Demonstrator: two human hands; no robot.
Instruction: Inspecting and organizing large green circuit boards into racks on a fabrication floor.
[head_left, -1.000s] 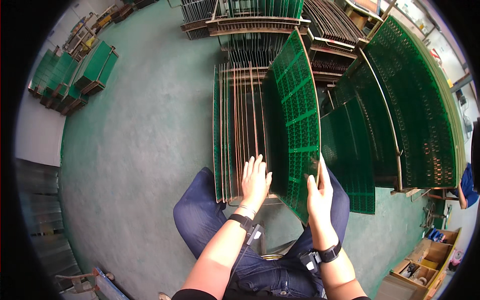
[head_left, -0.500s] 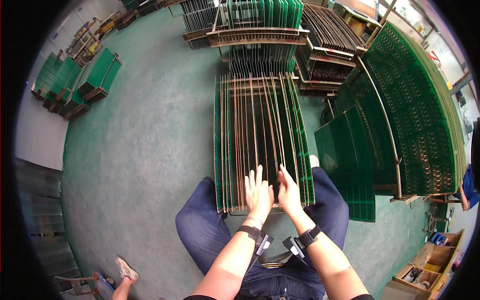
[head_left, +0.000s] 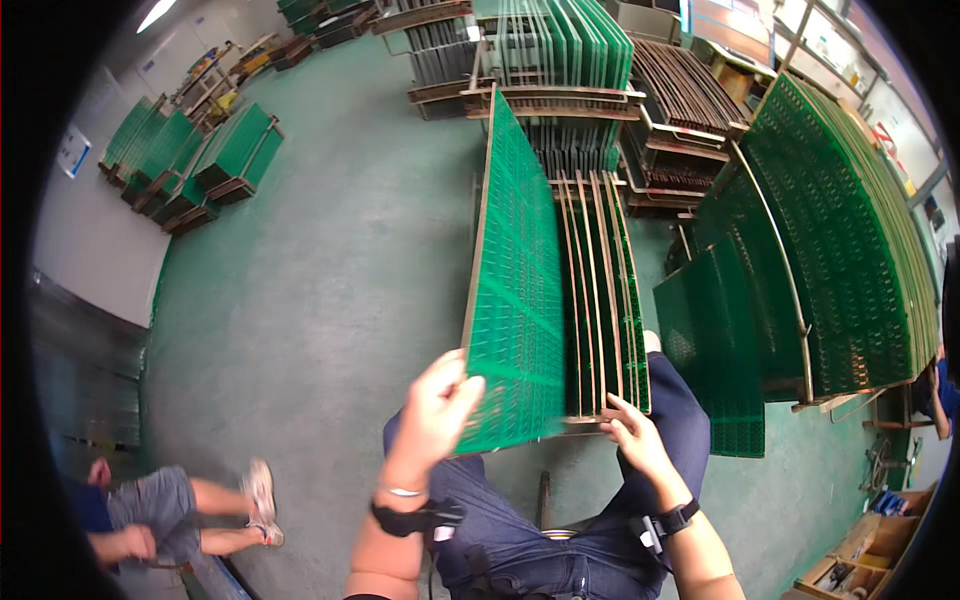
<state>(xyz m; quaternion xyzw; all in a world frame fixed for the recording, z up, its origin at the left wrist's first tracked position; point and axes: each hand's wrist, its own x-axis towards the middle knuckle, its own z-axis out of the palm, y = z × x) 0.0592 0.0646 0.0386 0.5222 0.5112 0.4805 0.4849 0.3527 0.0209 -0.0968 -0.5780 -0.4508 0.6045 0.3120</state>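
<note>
My left hand [head_left: 432,408] grips the near left edge of a large green circuit board panel [head_left: 520,300], thumb on its face and fingers behind. The panel is raised and tilted, its printed face turned up toward me, and it hides part of the rack. Beside it, several more circuit board panels [head_left: 610,300] stand on edge in a row between my knees. At their near ends is my right hand [head_left: 643,447], fingers apart and holding nothing; whether the fingertips touch the edges I cannot tell.
Racks of upright green boards [head_left: 560,45] and brown-edged boards [head_left: 685,85] stand ahead. Large green panels [head_left: 835,240] lean on a frame at the right. More racked boards [head_left: 235,150] sit far left. A seated person [head_left: 165,510] is at lower left, and a wooden box [head_left: 870,545] at lower right.
Both hands were over the row of boards. Now my left hand has lifted one panel and swung it left, while my right hand has shifted right. The view has turned slightly left.
</note>
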